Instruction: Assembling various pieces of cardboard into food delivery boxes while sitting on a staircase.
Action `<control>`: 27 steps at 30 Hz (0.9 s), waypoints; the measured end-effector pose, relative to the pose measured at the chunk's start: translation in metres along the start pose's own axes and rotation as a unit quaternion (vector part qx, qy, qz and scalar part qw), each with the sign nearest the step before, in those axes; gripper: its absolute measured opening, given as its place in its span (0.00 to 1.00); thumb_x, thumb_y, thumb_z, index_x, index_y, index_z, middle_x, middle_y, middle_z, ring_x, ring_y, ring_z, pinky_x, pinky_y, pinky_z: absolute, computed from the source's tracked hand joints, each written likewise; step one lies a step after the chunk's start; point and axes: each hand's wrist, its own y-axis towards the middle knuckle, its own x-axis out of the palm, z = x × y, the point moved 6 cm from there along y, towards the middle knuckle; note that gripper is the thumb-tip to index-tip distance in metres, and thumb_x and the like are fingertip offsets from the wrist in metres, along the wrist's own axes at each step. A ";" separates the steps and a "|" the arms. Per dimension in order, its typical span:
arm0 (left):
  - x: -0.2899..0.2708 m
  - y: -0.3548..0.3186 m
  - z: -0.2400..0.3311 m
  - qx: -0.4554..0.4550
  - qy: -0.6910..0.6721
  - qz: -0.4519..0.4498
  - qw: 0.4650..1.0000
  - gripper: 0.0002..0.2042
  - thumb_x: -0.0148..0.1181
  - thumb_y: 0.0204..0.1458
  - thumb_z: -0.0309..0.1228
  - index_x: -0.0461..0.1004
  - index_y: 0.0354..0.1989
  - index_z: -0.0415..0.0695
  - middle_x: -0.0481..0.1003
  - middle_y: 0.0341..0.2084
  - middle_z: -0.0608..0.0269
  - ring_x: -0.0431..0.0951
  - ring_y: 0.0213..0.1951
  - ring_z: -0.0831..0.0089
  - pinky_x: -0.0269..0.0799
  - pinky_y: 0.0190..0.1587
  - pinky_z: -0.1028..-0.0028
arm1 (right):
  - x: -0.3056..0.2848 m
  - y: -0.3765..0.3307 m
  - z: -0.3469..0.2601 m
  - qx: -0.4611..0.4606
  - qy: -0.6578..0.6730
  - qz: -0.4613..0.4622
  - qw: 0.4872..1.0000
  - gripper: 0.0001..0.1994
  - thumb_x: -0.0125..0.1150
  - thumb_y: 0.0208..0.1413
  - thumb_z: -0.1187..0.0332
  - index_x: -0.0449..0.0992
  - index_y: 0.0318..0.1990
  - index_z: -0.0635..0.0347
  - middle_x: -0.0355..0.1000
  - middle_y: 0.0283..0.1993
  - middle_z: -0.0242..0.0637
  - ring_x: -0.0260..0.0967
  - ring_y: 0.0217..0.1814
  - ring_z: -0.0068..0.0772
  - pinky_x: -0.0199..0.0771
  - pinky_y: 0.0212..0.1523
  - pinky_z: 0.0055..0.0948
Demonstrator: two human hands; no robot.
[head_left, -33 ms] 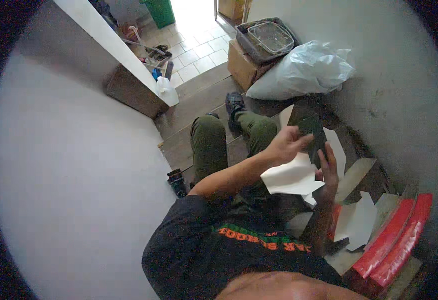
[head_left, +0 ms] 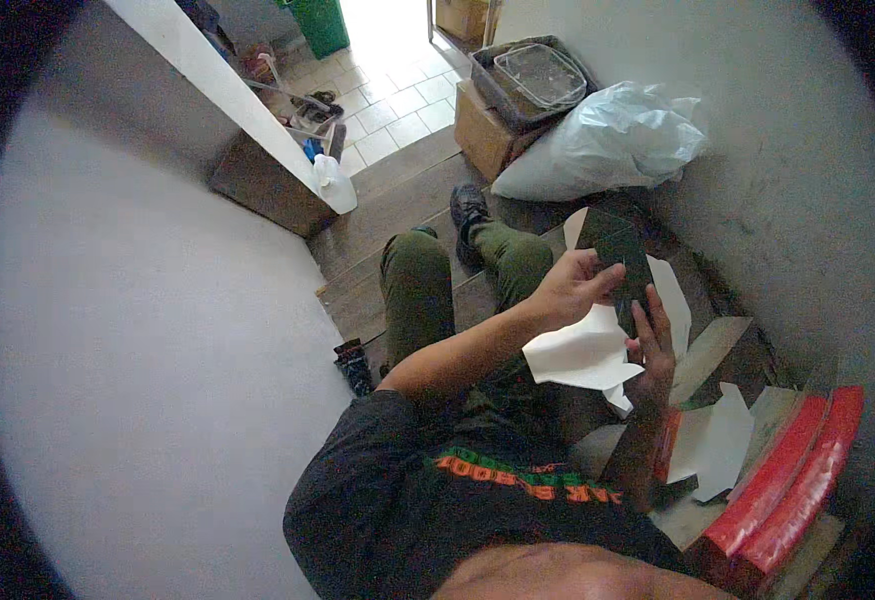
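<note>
Over my right thigh is a partly folded carton (head_left: 615, 240), dark green on one face and white inside, its white flaps (head_left: 583, 352) spread out on both sides. My left hand (head_left: 576, 290) reaches across to it, with thumb and fingers closed at the dark panel. Against the carton's near right side lies my right hand (head_left: 653, 335), fingers along the edge, gripping it from below. Part of the right palm is hidden by the white flaps. Beside my right forearm rests another flat white carton piece (head_left: 715, 440).
Red plastic-wrapped bundles (head_left: 803, 480) lie at the lower right. A stuffed whitish plastic bag (head_left: 608, 140) leans by a cardboard box (head_left: 483, 130) topped with a dark tub (head_left: 543, 75). A white jug (head_left: 334, 185) stands by the left wall. Wooden steps (head_left: 388, 215) lead down to tiles.
My left fingers, blurred before, have shifted slightly and now look sharper at the dark panel. The carton has barely moved.
</note>
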 end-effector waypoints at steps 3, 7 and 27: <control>0.012 -0.004 0.004 -0.032 -0.053 -0.031 0.998 0.13 0.51 0.56 0.35 0.70 0.40 0.37 0.75 0.34 0.62 0.75 0.36 0.73 0.72 0.43 0.70 | 0.003 -0.004 0.011 0.068 0.005 0.056 0.996 0.18 0.49 0.54 0.75 0.67 0.54 0.60 0.53 0.63 0.48 0.51 0.66 0.42 0.67 0.53 0.34; 0.026 -0.006 -0.005 0.106 0.222 -0.056 0.968 0.13 0.50 0.56 0.32 0.69 0.47 0.41 0.75 0.39 0.61 0.73 0.41 0.71 0.69 0.46 0.67 | 0.004 -0.007 0.028 0.088 0.091 0.178 0.976 0.16 0.51 0.57 0.64 0.69 0.50 0.63 0.57 0.60 0.50 0.56 0.62 0.47 0.68 0.52 0.35; 0.020 -0.007 -0.009 0.364 0.459 0.122 0.801 0.08 0.55 0.42 0.25 0.70 0.33 0.43 0.74 0.24 0.55 0.75 0.27 0.56 0.70 0.29 0.59 | -0.015 0.005 -0.030 0.016 0.000 0.329 0.944 0.05 0.61 0.48 0.77 0.73 0.33 0.64 0.72 0.32 0.39 0.71 0.36 0.32 0.70 0.36 0.27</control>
